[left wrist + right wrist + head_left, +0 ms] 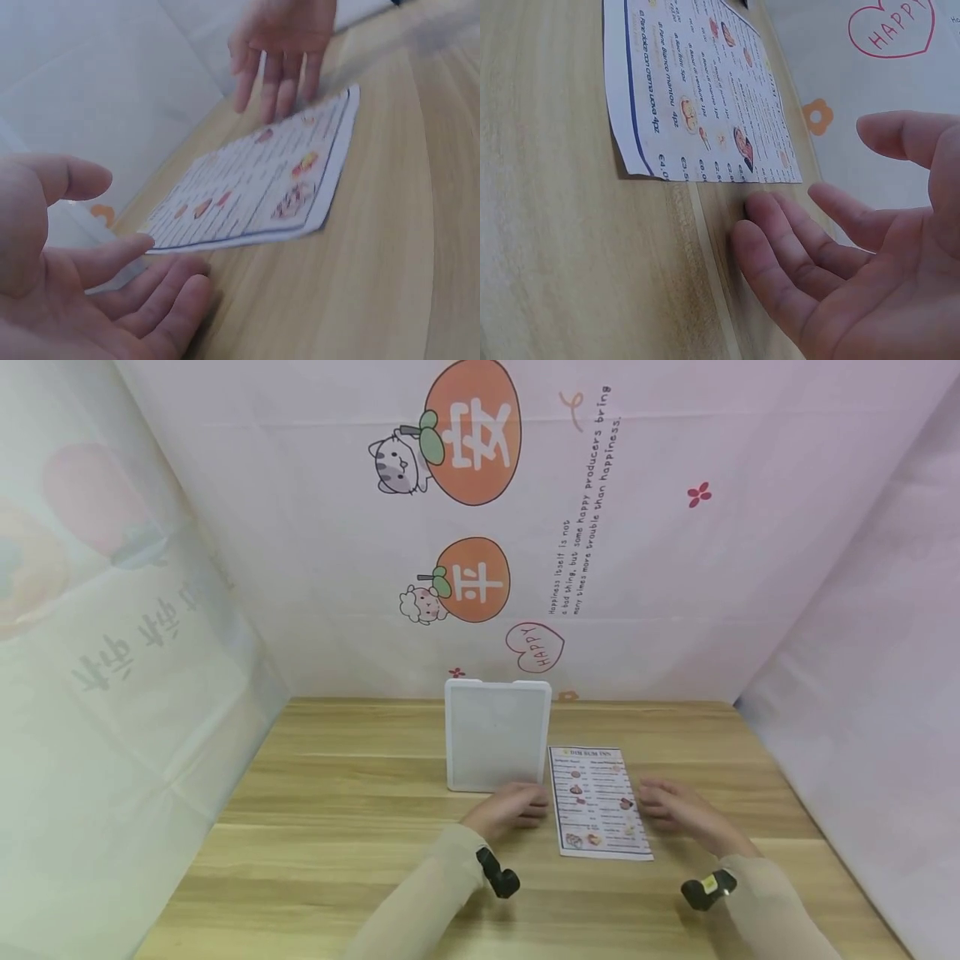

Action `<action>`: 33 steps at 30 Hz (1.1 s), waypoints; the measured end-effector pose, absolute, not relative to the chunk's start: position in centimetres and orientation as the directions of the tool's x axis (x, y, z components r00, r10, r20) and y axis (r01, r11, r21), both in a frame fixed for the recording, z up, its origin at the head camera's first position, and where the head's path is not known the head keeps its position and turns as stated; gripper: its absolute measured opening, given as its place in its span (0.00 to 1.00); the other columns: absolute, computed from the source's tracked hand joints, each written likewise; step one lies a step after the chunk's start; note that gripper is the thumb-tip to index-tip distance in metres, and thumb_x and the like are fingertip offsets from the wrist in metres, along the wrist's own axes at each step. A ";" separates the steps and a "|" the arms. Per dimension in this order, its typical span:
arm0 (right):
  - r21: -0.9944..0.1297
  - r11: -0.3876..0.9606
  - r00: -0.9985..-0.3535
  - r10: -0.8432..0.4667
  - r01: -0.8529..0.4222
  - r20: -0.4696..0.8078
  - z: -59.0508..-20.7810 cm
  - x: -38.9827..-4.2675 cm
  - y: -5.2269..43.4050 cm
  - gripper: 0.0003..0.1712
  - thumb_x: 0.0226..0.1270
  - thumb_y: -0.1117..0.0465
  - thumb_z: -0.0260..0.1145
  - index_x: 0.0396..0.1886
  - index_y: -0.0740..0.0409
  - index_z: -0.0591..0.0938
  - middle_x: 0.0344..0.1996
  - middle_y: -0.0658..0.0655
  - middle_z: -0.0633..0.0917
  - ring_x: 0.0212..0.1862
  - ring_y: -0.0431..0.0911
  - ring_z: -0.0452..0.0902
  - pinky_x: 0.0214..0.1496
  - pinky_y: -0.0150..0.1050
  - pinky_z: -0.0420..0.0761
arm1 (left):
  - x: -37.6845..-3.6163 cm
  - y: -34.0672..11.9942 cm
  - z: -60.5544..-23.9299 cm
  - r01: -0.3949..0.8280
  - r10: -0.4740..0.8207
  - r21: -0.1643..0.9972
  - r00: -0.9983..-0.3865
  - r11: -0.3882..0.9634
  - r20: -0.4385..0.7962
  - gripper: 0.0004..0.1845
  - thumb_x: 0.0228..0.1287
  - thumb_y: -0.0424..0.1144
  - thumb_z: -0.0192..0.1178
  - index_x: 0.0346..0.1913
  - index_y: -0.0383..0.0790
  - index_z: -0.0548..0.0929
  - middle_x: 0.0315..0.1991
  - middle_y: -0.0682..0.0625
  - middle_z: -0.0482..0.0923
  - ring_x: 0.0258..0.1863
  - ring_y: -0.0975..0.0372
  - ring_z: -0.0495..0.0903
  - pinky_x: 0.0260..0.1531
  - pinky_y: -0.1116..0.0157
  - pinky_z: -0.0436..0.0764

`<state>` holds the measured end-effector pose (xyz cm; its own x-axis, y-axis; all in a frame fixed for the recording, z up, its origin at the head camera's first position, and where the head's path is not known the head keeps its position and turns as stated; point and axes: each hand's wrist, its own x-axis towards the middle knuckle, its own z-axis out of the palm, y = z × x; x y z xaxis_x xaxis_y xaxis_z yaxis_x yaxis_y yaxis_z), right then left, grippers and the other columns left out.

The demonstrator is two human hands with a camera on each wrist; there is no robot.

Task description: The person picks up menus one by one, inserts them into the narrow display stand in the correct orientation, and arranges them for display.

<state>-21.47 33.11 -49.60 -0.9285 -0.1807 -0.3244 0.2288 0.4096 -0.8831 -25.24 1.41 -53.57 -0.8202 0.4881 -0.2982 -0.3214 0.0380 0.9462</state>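
A printed paper menu headed "DIM SUM INN" [600,806] lies face up on the wooden table, its near edge slightly lifted in the left wrist view. My left hand [512,810] is beside its left edge, fingers relaxed and holding nothing. Across the sheet, my right hand [675,806] is near the right edge, palm turned inward. In the right wrist view the right hand [847,255] has loosely bent fingers, apart from the menu [697,97]. Behind the left hand stands a white-framed flat panel [497,735], upright and leaning slightly; its lower right corner is partly hidden by that hand.
The wooden table [315,827] ends at a printed cloth backdrop [337,568] with cartoon fruit and lettering. Cloth walls also rise at the left [150,735] and right [862,735]. Each wrist wears a small black camera [497,872].
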 end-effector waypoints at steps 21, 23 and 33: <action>-0.887 0.379 -0.925 -0.164 0.263 -0.344 -50.3 -21.9 32.7 0.39 0.79 0.49 0.55 0.71 0.78 0.60 0.64 0.74 0.73 0.66 0.65 0.70 0.65 0.55 0.73 | -25.0 3.5 -53.0 -0.436 0.414 0.899 -0.826 -0.041 -0.382 0.20 0.71 0.41 0.55 0.55 0.27 0.79 0.51 0.40 0.82 0.47 0.53 0.83 0.49 0.56 0.82; -0.891 0.380 -0.928 -0.169 0.251 -0.333 -50.4 -22.0 32.8 0.38 0.79 0.50 0.55 0.71 0.78 0.60 0.64 0.74 0.73 0.65 0.65 0.71 0.64 0.54 0.74 | -25.0 3.6 -52.8 -0.424 0.400 0.906 -0.833 -0.015 -0.383 0.19 0.70 0.41 0.55 0.55 0.28 0.80 0.50 0.42 0.83 0.46 0.54 0.83 0.48 0.57 0.82; -0.916 0.351 -0.947 -0.174 0.197 -0.270 -51.4 -22.0 33.2 0.32 0.76 0.60 0.59 0.68 0.80 0.64 0.58 0.73 0.78 0.56 0.58 0.80 0.55 0.43 0.81 | -25.2 3.9 -52.9 -0.394 0.399 0.918 -0.848 -0.033 -0.350 0.16 0.69 0.32 0.61 0.55 0.24 0.80 0.45 0.41 0.85 0.44 0.56 0.85 0.50 0.61 0.83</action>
<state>-22.01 33.23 -51.41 -0.9470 -0.1736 -0.2702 0.1970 0.3505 -0.9156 -25.19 3.95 -52.88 -0.8476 0.3993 -0.3495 -0.3944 -0.0334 0.9183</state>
